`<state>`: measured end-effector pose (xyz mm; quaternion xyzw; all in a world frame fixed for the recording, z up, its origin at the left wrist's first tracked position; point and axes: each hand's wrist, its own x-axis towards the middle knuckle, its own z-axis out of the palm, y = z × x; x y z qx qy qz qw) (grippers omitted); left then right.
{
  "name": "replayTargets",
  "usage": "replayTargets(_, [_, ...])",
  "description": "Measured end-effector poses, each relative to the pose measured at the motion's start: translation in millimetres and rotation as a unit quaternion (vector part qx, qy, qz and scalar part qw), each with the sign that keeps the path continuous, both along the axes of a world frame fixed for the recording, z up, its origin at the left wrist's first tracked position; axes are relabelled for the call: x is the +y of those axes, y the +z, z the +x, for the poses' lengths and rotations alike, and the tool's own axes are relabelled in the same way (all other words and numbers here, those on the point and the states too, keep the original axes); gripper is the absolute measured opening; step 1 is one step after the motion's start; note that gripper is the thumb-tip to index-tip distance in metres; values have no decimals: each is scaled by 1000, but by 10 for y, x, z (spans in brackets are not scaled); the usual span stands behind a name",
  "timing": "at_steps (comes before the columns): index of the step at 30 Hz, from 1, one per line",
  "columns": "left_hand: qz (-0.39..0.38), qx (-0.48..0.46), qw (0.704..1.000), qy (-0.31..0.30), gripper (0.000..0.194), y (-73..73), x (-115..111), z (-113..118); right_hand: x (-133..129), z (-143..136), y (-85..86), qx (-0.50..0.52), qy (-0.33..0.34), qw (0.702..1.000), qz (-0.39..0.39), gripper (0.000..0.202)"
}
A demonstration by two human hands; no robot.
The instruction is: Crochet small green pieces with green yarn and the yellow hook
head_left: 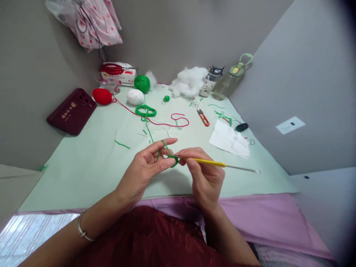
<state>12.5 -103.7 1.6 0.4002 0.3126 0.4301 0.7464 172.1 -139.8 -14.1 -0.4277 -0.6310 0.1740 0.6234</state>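
Note:
My left hand [148, 163] pinches a small green crochet piece [174, 161] between thumb and fingers, and green yarn [167, 147] runs over its raised index finger. That strand leads back to a loose green yarn coil [146, 110] on the table. In my right hand [207, 176] is a crochet hook [210, 162] with a yellow handle, held like a pen. Its tip meets the green piece, where my fingers partly hide it. The hook's other metal end points off to the right.
Behind my hands lie a red yarn ball [102, 96], a white ball [135, 96], a green yarn ball [142, 84], white stuffing [189, 82] and orange thread snips [203, 117]. White paper [228, 139] is at right, near a bottle [229, 79]. A dark red phone [71, 112] leans at left.

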Motion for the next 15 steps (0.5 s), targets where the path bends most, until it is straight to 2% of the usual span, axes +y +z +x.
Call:
replayTargets(3, [-40, -29, 999, -8, 44, -18, 7, 23, -45, -19, -79, -154, -84, 981, 80, 34])
replayTargets(5, [-92, -53, 993, -43, 39, -17, 37, 9, -54, -11, -97, -184, -108, 970, 115, 38])
replayTargets(6, [-114, -64, 990, -58, 37, -13, 54, -4, -48, 0, -89, -156, -102, 976, 110, 35])
replayTargets(8, [-130, -77, 986, -65, 33, 1, 81, -30, -18, 26, -45, -37, -65, 995, 66, 26])
replayTargets(11, [-86, -59, 994, -35, 32, 10, 82, -38, 35, 42, 31, 108, 12, 994, -17, 20])
replayTargets(13, [-38, -31, 998, -32, 33, -1, 59, -23, 52, 33, 49, 109, 40, 992, -38, 17])
replayTargets(15, [0, -2, 999, -41, 33, -18, 34, -12, 54, 29, 33, 91, 32, 994, -55, 14])
